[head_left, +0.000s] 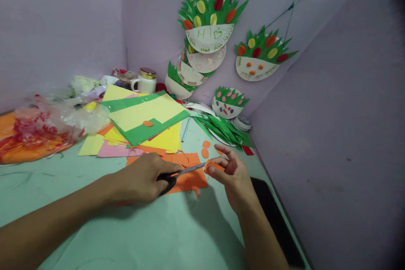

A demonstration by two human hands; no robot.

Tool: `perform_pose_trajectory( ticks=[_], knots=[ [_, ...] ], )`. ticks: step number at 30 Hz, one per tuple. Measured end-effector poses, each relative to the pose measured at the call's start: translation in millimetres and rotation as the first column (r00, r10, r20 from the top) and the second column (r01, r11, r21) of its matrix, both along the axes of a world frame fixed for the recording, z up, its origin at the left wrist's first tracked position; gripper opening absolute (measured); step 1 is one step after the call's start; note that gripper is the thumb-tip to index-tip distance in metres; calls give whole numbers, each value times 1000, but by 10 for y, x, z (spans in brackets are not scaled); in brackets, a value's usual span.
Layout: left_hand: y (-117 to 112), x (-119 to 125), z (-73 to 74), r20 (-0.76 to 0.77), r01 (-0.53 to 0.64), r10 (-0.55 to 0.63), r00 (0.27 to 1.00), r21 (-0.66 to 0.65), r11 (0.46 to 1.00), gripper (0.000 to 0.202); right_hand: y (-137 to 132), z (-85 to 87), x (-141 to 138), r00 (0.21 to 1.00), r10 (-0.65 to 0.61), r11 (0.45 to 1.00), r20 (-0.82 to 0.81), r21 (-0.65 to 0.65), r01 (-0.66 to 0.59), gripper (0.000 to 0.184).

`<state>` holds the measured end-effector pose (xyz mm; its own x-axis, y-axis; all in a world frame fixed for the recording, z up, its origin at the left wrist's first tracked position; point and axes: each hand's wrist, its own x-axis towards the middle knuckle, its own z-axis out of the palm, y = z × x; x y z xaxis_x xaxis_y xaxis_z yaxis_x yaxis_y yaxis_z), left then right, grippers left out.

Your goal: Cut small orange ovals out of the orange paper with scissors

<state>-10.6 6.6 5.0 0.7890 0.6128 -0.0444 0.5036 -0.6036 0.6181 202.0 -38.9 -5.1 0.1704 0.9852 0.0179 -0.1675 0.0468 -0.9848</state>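
Observation:
My left hand [144, 177] is closed round the black handles of a pair of scissors [191, 169], whose blades point right. Between the thumb and fingers of my right hand [232, 175] is a small piece of orange paper [215, 166], and the scissor tips reach its left edge. Whether the blades touch the paper I cannot tell. Below the scissors lies a larger orange paper sheet [191, 181] with thin offcuts around it. Just beyond my right hand, small orange paper ovals [205, 153] rest on the table, and another orange oval [147, 123] lies on the paper stack.
Coloured sheets [142, 114] are stacked at the back left, beside crumpled plastic bags [60, 120] and a lidded white mug [145, 81]. Green paper strips [221, 130] lie at the back right. Paper-plate crafts [210, 38] hang on the wall. A dark flat object [275, 219] lies along the right edge.

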Motion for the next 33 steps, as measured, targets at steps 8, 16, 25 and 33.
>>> perform_pose_trajectory(
  ticks=[8, 16, 25, 33],
  knots=[
    [6, 19, -8, 20, 2, -2, 1000, -3, 1000, 10, 5, -23, -17, 998, -68, 996, -6, 57, 69, 54],
    [3, 15, -4, -8, -6, 6, 1000, 17, 1000, 11, 4, -15, -35, 998, -53, 998, 34, 39, 51, 55],
    [-2, 3, -34, 8, 17, -17, 1000, 4, 1000, 10, -13, 18, -39, 996, -51, 998, 68, 30, 49, 54],
    [8, 2, -7, -63, 18, -14, 998, 76, 997, 12, -11, 16, -29, 988, -4, 1000, 152, 7, 3, 54]
  ],
)
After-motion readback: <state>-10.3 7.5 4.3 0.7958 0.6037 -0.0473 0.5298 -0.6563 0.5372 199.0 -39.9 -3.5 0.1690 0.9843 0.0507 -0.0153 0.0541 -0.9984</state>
